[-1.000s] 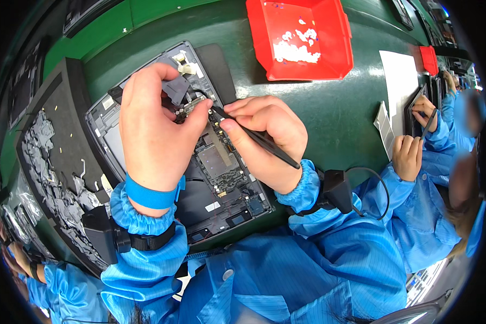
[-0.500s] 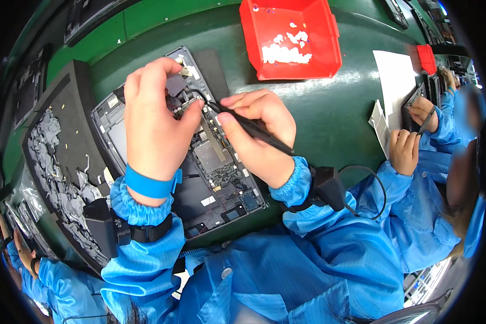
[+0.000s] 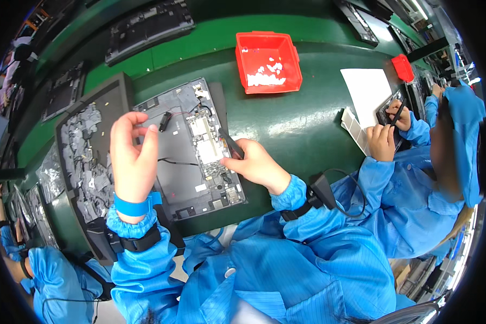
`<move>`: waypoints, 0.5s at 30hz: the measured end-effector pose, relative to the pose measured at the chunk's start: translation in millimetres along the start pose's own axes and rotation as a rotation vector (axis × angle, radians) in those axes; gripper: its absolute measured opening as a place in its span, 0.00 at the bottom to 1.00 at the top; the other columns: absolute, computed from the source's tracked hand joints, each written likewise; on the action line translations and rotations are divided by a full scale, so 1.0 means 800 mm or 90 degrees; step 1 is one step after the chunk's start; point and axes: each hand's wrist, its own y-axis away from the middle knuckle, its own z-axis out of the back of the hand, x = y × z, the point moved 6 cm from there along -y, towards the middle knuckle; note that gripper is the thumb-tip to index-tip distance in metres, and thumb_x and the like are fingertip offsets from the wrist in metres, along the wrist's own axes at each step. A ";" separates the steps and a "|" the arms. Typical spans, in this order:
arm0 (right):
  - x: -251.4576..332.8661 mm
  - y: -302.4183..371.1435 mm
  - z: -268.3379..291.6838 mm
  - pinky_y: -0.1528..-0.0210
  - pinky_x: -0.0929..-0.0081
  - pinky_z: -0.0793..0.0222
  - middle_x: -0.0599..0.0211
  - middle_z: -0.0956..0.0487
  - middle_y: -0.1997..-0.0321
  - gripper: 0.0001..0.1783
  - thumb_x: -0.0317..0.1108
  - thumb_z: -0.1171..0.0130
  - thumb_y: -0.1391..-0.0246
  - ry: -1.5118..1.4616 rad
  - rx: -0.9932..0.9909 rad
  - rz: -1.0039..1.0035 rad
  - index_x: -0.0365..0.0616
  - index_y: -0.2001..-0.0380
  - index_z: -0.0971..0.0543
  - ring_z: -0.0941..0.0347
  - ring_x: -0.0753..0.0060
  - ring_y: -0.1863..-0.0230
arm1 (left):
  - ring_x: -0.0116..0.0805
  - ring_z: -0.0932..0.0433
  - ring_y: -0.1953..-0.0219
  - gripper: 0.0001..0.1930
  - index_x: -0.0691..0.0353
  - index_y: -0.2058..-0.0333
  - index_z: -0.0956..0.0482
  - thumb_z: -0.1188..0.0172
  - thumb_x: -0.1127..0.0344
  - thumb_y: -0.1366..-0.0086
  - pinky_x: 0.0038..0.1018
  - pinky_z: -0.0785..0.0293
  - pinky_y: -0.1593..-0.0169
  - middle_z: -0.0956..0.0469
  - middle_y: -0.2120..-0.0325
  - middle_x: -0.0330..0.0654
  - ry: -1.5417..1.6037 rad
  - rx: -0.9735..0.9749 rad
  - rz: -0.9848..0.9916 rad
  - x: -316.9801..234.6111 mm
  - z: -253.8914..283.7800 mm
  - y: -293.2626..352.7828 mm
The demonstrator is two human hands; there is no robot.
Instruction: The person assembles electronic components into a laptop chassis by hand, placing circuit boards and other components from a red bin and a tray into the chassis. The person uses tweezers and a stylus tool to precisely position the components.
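An opened dark grey laptop chassis (image 3: 175, 156) lies in front of me, with a long circuit board (image 3: 206, 141) down its right part. My left hand (image 3: 132, 162) hovers over the chassis's left edge, thumb and fingers apart, holding nothing visible. A small black part (image 3: 165, 121) on a thin wire rests just past its fingertips. Pinched in my right hand (image 3: 258, 164) are black tweezers (image 3: 231, 143), angled toward the upper right of the board. A black cable (image 3: 177, 162) crosses the middle of the chassis.
A dark foam tray (image 3: 125, 89) heaped with grey scraps (image 3: 89, 156) sits to the left. Beyond the chassis stands a red bin (image 3: 294, 67) with white pieces. At right, a co-worker's hands (image 3: 382, 141) work beside a white sheet (image 3: 364, 89). More chassis (image 3: 151, 29) lie at the back.
My left hand has pulled back left and down off the upper part of the board, and its fingers have spread. My right hand with the tweezers has drawn slightly away. The head view has shifted.
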 end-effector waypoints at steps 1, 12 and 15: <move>-0.005 0.000 -0.011 0.69 0.69 0.33 0.56 0.25 0.75 0.18 0.37 0.40 0.57 -0.059 0.055 -0.031 0.31 0.68 0.27 0.27 0.64 0.73 | 0.27 0.30 0.66 0.10 0.67 0.62 0.31 0.46 0.76 0.44 0.18 0.29 0.71 0.34 0.63 0.42 0.005 -0.016 -0.017 0.000 0.005 0.007; 0.062 0.073 0.128 0.72 0.83 0.40 0.73 0.28 0.72 0.12 0.31 0.43 0.52 -0.213 -0.166 0.163 0.34 0.66 0.28 0.37 0.85 0.73 | 0.34 0.32 0.51 0.15 0.66 0.53 0.37 0.54 0.77 0.40 0.28 0.33 0.51 0.34 0.54 0.44 0.310 -0.082 -0.174 -0.097 0.006 0.066; 0.072 0.085 0.201 0.73 0.85 0.42 0.76 0.30 0.75 0.10 0.31 0.43 0.53 -0.200 -0.265 0.226 0.37 0.69 0.28 0.38 0.86 0.74 | 0.42 0.35 0.48 0.17 0.70 0.51 0.39 0.54 0.76 0.40 0.33 0.37 0.45 0.37 0.51 0.50 0.574 -0.075 -0.049 -0.095 -0.026 0.023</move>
